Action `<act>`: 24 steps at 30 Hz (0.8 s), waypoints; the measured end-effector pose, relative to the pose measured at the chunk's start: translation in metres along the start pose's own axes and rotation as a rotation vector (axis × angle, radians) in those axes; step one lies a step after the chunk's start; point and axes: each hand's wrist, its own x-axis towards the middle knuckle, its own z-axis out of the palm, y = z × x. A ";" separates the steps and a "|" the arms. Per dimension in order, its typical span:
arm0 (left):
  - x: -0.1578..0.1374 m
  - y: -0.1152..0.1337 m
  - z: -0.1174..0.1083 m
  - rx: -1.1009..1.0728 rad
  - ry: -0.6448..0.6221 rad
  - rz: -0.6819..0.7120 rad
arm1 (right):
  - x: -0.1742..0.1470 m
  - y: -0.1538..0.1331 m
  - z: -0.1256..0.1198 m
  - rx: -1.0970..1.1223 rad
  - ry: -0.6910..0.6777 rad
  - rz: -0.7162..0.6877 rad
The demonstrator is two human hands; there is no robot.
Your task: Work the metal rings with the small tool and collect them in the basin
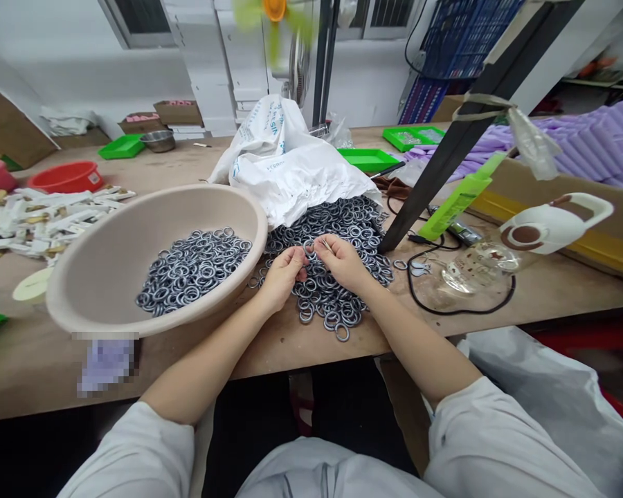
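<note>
Both hands meet over a heap of dark grey rings (337,294) that spills from the mouth of a white sack (301,173). My left hand (284,277) is closed in a pinch, with a single grey ring (308,246) at its fingertips. Close by on the right, my right hand (345,263) pinches a thin, pale, stick-like tool (326,244); its exact kind is too small to tell. Left of the hands stands a wide beige basin (93,277) with many similar rings (197,270) inside.
A dark metal post (446,138) rises right of the heap. Beyond it are a clear jug with a white lid (529,235), a green bottle (459,200) and a black cable (459,312). White strips (31,221) lie far left. Green trays (366,160) stand behind.
</note>
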 end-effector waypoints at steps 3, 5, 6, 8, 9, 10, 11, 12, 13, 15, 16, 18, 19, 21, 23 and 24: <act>0.001 -0.002 0.000 -0.005 0.009 0.033 | -0.001 -0.002 0.001 0.006 -0.018 0.021; 0.000 -0.002 0.000 -0.002 0.021 0.059 | -0.002 -0.004 0.001 -0.046 -0.003 0.020; 0.000 -0.002 0.001 0.009 0.019 0.064 | -0.003 -0.005 0.002 -0.082 0.007 0.007; -0.001 -0.002 0.002 0.039 -0.001 0.056 | -0.004 -0.006 0.004 -0.147 0.028 -0.033; -0.002 -0.001 0.002 0.053 -0.010 0.048 | -0.005 -0.007 0.006 -0.168 0.040 -0.049; -0.003 -0.001 0.003 0.064 -0.015 0.039 | -0.005 -0.006 0.007 -0.174 0.059 -0.057; -0.003 0.000 0.004 0.071 -0.014 0.031 | -0.005 -0.006 0.008 -0.164 0.084 -0.058; -0.003 0.000 0.004 0.071 -0.007 0.024 | -0.006 -0.005 0.009 -0.140 0.113 -0.057; -0.004 0.001 0.005 0.063 0.003 0.015 | -0.006 -0.004 0.009 -0.110 0.143 -0.058; -0.004 0.003 0.005 0.026 0.018 -0.013 | -0.006 -0.002 0.008 -0.056 0.177 -0.078; -0.004 0.004 0.006 0.000 0.019 -0.029 | -0.006 -0.003 0.008 -0.050 0.172 -0.098; -0.005 0.006 0.006 -0.043 -0.004 -0.063 | -0.007 -0.005 0.006 -0.087 0.135 -0.158; -0.005 0.007 0.007 -0.053 -0.025 -0.077 | -0.007 -0.007 0.005 -0.118 0.116 -0.193; -0.007 0.007 0.008 -0.066 -0.067 -0.097 | -0.009 -0.011 0.005 -0.171 0.095 -0.250; -0.010 0.007 0.010 -0.084 -0.108 -0.116 | -0.010 -0.014 0.005 -0.204 0.098 -0.269; -0.011 0.006 0.011 -0.096 -0.129 -0.125 | -0.010 -0.014 0.005 -0.213 0.106 -0.266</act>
